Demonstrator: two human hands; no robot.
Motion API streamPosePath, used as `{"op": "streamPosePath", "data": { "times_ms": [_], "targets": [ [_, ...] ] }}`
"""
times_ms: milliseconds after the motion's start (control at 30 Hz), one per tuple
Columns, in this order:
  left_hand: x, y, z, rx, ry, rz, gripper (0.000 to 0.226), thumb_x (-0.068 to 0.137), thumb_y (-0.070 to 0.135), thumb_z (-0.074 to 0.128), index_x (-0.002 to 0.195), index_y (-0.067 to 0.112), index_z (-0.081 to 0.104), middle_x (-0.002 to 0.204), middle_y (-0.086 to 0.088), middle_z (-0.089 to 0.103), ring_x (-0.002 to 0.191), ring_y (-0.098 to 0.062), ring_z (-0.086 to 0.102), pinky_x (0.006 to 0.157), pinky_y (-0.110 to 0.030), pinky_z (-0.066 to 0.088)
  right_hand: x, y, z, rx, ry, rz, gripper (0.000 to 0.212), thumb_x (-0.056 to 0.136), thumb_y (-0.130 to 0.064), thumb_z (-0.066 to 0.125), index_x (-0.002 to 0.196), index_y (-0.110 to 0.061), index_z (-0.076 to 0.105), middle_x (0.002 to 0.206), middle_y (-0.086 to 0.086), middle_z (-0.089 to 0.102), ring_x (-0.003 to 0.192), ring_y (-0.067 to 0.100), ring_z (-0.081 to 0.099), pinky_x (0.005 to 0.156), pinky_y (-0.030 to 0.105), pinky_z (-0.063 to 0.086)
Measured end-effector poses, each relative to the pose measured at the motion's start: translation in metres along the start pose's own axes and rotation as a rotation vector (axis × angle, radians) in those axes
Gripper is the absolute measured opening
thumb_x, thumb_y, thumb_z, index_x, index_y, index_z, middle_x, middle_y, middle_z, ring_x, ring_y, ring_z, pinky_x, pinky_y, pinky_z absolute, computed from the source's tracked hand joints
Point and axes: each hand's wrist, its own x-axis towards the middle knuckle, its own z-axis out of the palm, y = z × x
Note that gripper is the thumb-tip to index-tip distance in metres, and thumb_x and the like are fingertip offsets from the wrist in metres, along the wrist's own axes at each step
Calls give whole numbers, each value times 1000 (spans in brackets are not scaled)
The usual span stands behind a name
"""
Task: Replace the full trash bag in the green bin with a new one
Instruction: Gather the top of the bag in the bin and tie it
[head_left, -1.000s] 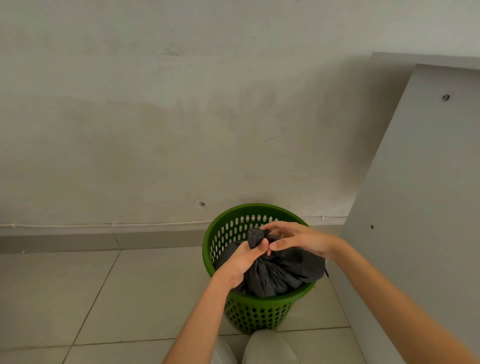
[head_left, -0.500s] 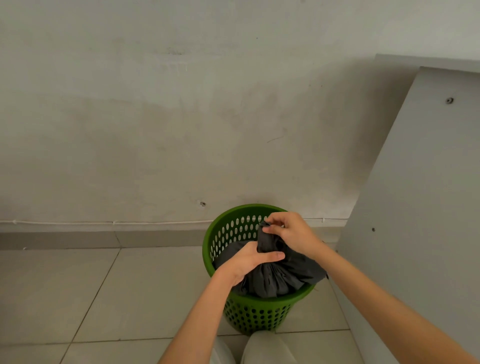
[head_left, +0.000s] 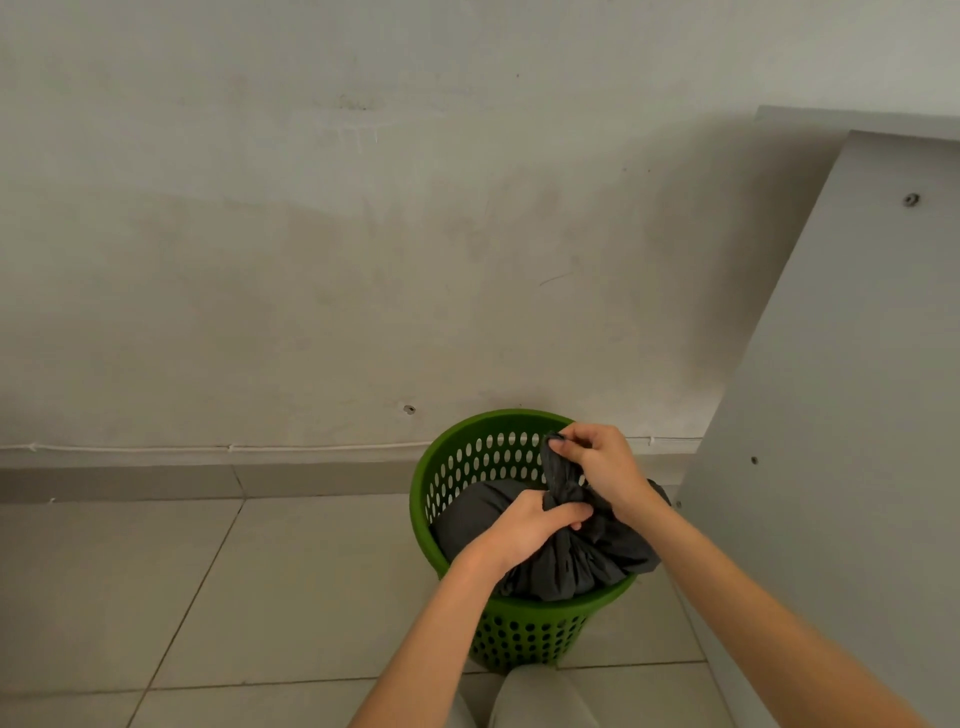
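Green bin (head_left: 467, 470) stands on the tiled floor (head_left: 260, 571) at the foot of the wall (head_left: 363, 260), a grey board (head_left: 831, 415) leaning just to its right. Dark grey trash bag (head_left: 576, 564) sits inside, bulging above the near rim.

Left hand (head_left: 524, 530) grips the gathered neck low, fingers curled round it just above the bag's body. Right hand (head_left: 597, 462) pinches the twisted top of the neck, higher and farther, over the bin's far right rim.

Against half a second ago: the right hand is slightly higher and the neck is drawn out longer and tighter between the two hands. Left hand roughly where it was.

Bag: matte, crinkled plastic, pleats running down from the cinched neck; contents hidden. Bin: round, perforated with oval holes.
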Motion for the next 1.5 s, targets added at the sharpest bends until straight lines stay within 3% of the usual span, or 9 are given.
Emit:
{"op": "streamPosePath", "data": {
  "times_ms": [233, 367, 500, 667, 767, 933, 1067, 1167, 1500],
  "targets": [
    [-6, -15, -1, -453, -46, 30, 32, 87, 24, 56, 56, 17, 58, 70, 4, 67, 77, -12, 63, 81, -25, 46, -1, 1, -22, 218, -476, 122, 3, 85, -14, 62, 87, -12, 63, 80, 0, 66, 78, 14, 63, 71, 20, 51],
    [-10, -17, -4, -517, -60, 18, 32, 88, 30, 45, 63, 13, 58, 73, 5, 72, 81, -11, 65, 84, -22, 49, -1, 4, -28, 47, -666, 85, 23, 72, -20, 69, 93, -12, 66, 79, -3, 70, 66, 9, 65, 75, 25, 52],
    [-12, -12, -1, -373, -95, -25, 43, 90, 44, 38, 69, 12, 56, 88, 2, 67, 105, -19, 56, 108, -33, 37, 0, 8, -23, 191, -631, 141, 41, 61, -43, 79, 82, -8, 73, 86, 9, 71, 63, 15, 65, 59, 25, 54],
    [-10, -13, -1, -282, -48, -25, 62, 52, 76, 64, 73, 18, 61, 97, -1, 64, 106, -16, 57, 106, -33, 38, -6, 6, -4, 265, -444, 260, 21, 91, -15, 53, 79, -4, 66, 73, 2, 69, 56, 13, 61, 48, 23, 49],
    [-9, -13, -3, -260, -103, -64, 38, 83, 46, 59, 109, 18, 60, 111, 1, 64, 107, -12, 58, 104, -30, 41, -1, 3, 10, 61, -226, 296, 24, 89, -17, 58, 79, 3, 67, 81, 12, 69, 79, 23, 61, 80, 35, 49],
    [-7, -21, 2, -435, 10, 10, 25, 87, 33, 54, 69, 16, 60, 101, -7, 66, 109, -23, 59, 104, -37, 42, 2, -13, -1, -127, -394, 227, 32, 91, -27, 55, 69, -5, 56, 60, 10, 57, 37, 12, 50, 48, 21, 44],
    [-12, -23, -4, -746, 26, 70, 19, 76, 26, 54, 70, 9, 59, 81, -4, 73, 83, -17, 68, 76, -25, 55, -4, -4, -14, -72, -557, 239, 33, 89, -37, 53, 69, -11, 60, 78, 4, 66, 74, 9, 66, 78, 22, 49],
    [-13, -22, -8, -700, 48, 65, 21, 86, 18, 51, 78, 11, 69, 80, -2, 74, 79, -13, 70, 73, -23, 56, -7, 17, -22, 167, -596, 322, 28, 86, -16, 60, 101, 7, 62, 100, 10, 66, 100, 20, 63, 91, 26, 50],
    [-12, -19, -5, -509, 79, 68, 15, 89, 12, 53, 92, 14, 67, 84, 5, 75, 87, -7, 69, 79, -18, 54, -15, 33, -17, 327, -517, 371, 8, 88, -1, 52, 85, -9, 52, 89, 6, 57, 90, 19, 55, 90, 31, 43]
  ]
}}
